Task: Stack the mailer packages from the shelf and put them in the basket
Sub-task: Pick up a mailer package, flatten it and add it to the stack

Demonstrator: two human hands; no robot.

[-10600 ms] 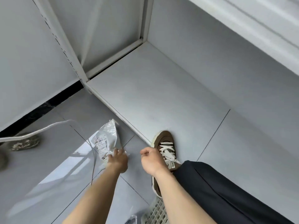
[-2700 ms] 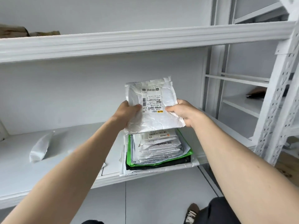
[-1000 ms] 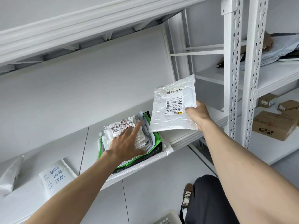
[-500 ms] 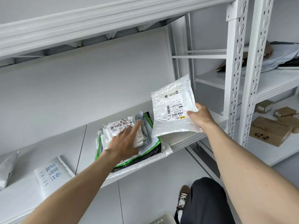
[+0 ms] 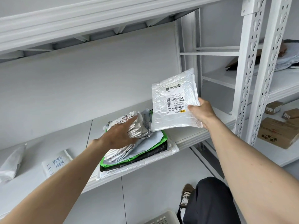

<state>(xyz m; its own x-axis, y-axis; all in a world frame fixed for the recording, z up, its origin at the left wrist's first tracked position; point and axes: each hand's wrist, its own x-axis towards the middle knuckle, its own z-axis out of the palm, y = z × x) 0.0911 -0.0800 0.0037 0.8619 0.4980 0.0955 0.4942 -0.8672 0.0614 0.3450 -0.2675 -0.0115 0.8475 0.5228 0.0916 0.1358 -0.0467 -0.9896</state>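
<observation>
The white mailer (image 5: 174,102) is flat, shiny and crinkly, with a printed label. The right hand (image 5: 202,112) pinches its lower right corner and holds it up above the shelf (image 5: 191,139). The left hand (image 5: 120,135) lies flat, fingers straight, on the pile of mailers (image 5: 139,143) at the shelf's front edge. The white basket (image 5: 163,219) sits on the floor below.

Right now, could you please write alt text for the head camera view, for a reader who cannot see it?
A person's right hand holds up a white mailer with a shipping label, while the left hand rests with straight fingers on a stack of mailers on a white shelf. A white basket's rim shows on the floor below.
</observation>
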